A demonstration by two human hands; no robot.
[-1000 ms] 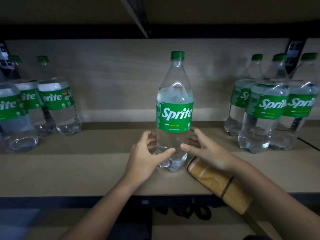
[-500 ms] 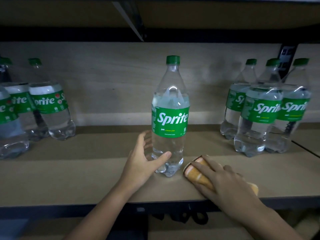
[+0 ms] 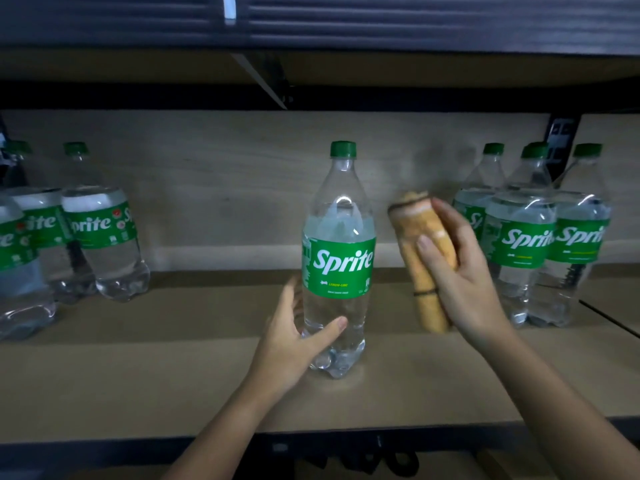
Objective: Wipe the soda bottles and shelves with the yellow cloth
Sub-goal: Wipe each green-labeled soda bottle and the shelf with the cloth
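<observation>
So far, as I judge it, the wiping has barely started. My left hand [image 3: 294, 344] curls round the lower part of the middle bottle [image 3: 337, 258], steadying it upright on the shelf [image 3: 138, 382]. My right hand [image 3: 460, 271] grips the rolled yellow cloth [image 3: 417, 251] in the air just beside that bottle, not touching it. This bottle, the bottles on the left [image 3: 100, 233], the bottles on the right [image 3: 526, 244] and the shelf board all look left to do.

Upright Sprite bottle [image 3: 337, 258] on shelf [image 3: 138, 382], rolled yellow cloth [image 3: 420, 261] beside.
</observation>
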